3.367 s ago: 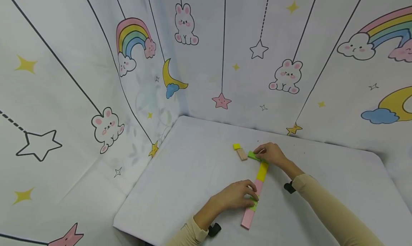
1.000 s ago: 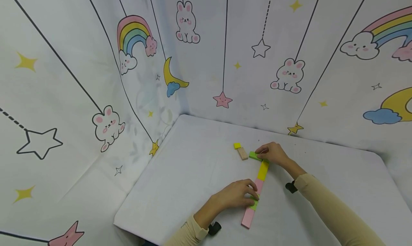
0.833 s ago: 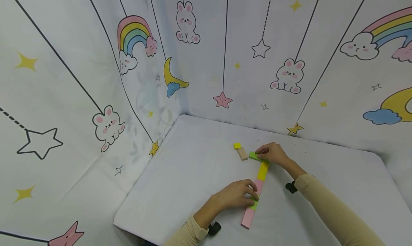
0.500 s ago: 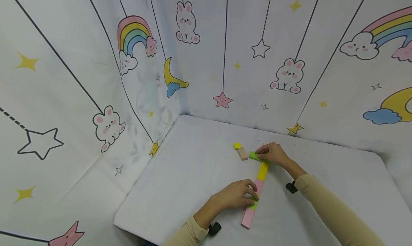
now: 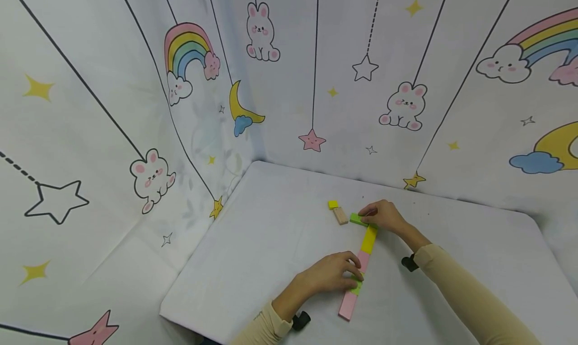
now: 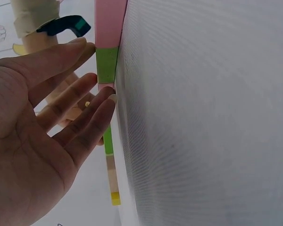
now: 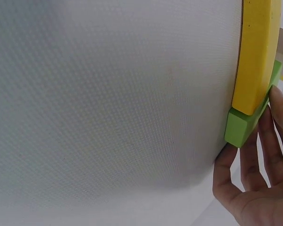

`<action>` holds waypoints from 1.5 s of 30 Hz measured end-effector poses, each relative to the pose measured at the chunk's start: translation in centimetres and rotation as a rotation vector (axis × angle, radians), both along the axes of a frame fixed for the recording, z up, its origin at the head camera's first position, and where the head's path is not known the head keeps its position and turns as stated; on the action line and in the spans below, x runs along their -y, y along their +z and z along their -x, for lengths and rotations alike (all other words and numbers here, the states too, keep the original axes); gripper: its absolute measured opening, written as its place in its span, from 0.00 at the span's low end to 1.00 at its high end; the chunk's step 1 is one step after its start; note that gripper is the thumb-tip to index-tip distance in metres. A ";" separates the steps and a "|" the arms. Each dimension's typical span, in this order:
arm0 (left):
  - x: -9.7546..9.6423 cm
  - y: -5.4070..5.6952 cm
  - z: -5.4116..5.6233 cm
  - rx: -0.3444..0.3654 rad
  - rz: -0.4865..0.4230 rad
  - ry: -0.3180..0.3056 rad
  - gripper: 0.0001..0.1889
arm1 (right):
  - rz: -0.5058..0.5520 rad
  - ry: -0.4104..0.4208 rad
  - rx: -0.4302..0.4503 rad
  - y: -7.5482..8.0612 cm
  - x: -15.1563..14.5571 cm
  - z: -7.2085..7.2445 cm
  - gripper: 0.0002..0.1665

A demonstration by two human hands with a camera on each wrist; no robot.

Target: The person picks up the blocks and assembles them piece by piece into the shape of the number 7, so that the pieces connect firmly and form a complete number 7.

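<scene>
A straight row of wooden blocks lies on the white table. From its near end it runs pink block (image 5: 347,306), light green block (image 5: 356,287), pink block (image 5: 363,260), yellow block (image 5: 369,239). My left hand (image 5: 327,274) rests at the row's left side, thumb and extended fingers touching around the light green block and its pink neighbour. At the far end, a green block (image 7: 240,125) lies crosswise against the yellow block's end. My right hand (image 5: 383,216) holds this green block, thumb on one side and fingers behind it.
Left of the crosswise block lie a plain wood block (image 5: 340,216) and a small yellow block (image 5: 332,204). White curtains (image 5: 289,99) with printed bunnies and stars stand behind the table (image 5: 253,244). Each wrist bears a dark strap-on piece.
The crosswise green block has shifted very slightly under my right hand since the oldest frame. Both hands otherwise stay in place; the view drifts a little.
</scene>
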State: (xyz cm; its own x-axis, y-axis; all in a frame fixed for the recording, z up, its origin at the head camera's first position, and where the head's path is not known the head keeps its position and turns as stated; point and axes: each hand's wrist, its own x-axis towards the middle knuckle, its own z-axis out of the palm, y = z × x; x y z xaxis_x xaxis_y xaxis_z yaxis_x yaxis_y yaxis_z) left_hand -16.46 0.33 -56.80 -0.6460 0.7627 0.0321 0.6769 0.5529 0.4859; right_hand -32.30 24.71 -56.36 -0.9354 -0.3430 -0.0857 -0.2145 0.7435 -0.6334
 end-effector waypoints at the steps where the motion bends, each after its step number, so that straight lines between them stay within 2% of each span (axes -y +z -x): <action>1: 0.0 0.0 0.0 -0.003 -0.001 -0.001 0.11 | 0.001 0.002 -0.001 0.0 0.0 0.0 0.10; 22: 0.0 -0.3 0.1 0.003 0.007 0.008 0.11 | 0.007 0.009 -0.014 -0.3 -0.2 -0.1 0.09; 33: 0.0 -0.1 0.2 0.028 -0.008 0.000 0.11 | 0.008 0.015 -0.017 -0.4 -0.5 0.0 0.10; 39: -0.1 0.0 0.2 0.020 -0.004 -0.004 0.11 | 0.018 -0.041 -0.044 -0.6 -1.0 0.2 0.17; 45: -0.1 0.1 0.1 0.015 -0.003 -0.003 0.11 | 0.015 -0.085 -0.048 -0.5 -1.6 0.2 0.19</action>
State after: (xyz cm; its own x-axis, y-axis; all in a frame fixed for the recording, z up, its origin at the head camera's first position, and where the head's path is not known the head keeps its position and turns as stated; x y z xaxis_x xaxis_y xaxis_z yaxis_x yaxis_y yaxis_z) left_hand -16.53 0.38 -56.70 -0.6445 0.7642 0.0252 0.6712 0.5496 0.4975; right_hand -32.47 26.27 -56.91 -0.9640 -0.2634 -0.0355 -0.1817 0.7506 -0.6352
